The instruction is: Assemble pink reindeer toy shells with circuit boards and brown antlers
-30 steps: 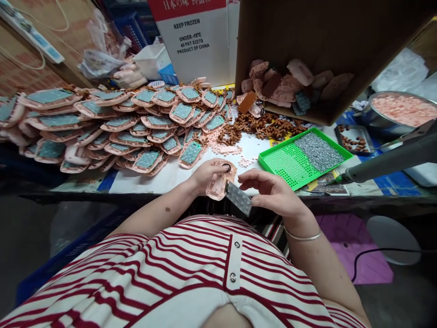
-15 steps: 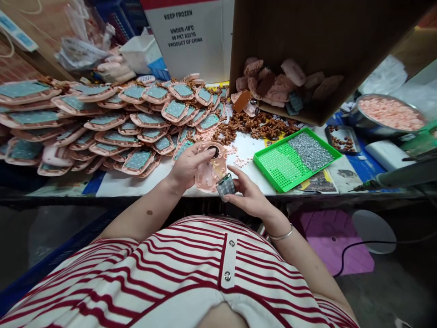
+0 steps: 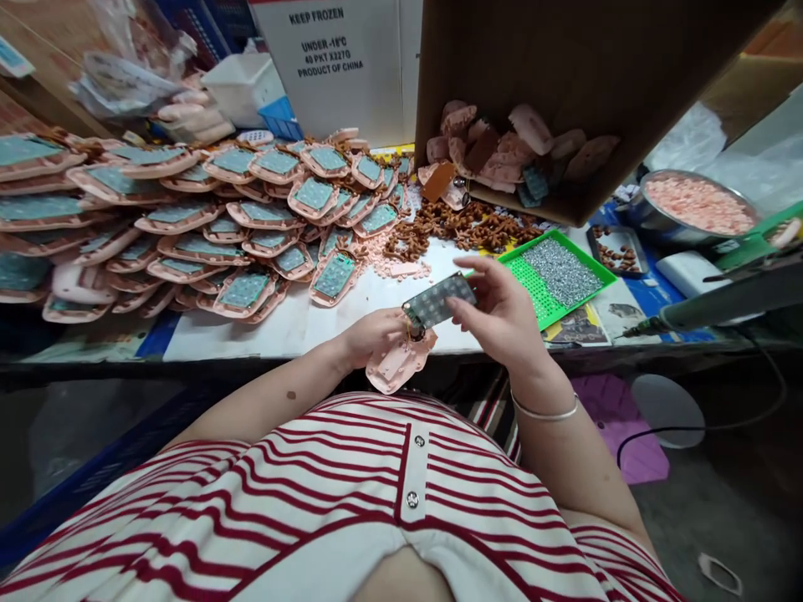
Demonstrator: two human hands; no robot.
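My left hand [image 3: 375,336] grips a pink plastic shell [image 3: 396,364] over the table's front edge, its fingers partly hidden behind the parts. Between thumb and fingers, my right hand [image 3: 493,305] holds a circuit board [image 3: 439,301] with a pale dotted face, tilted above the shell. Thin wires and a dark round part [image 3: 415,331] show where board and shell meet. Just beyond my hands, a pink shell with a board fitted in it [image 3: 334,276] lies on the white table surface [image 3: 288,333].
Stacked shells with boards [image 3: 181,221] cover the left side. A green tray [image 3: 552,316] of small silvery pieces stands right, near an electric screwdriver [image 3: 703,313]. Behind are brown parts [image 3: 457,227], an open cardboard box [image 3: 502,67] and a metal bowl [image 3: 696,209] of pink pieces.
My right hand has raised the board and turned its dotted face upward. My left hand has lowered the shell toward my body and tilted it. The view has shifted slightly.
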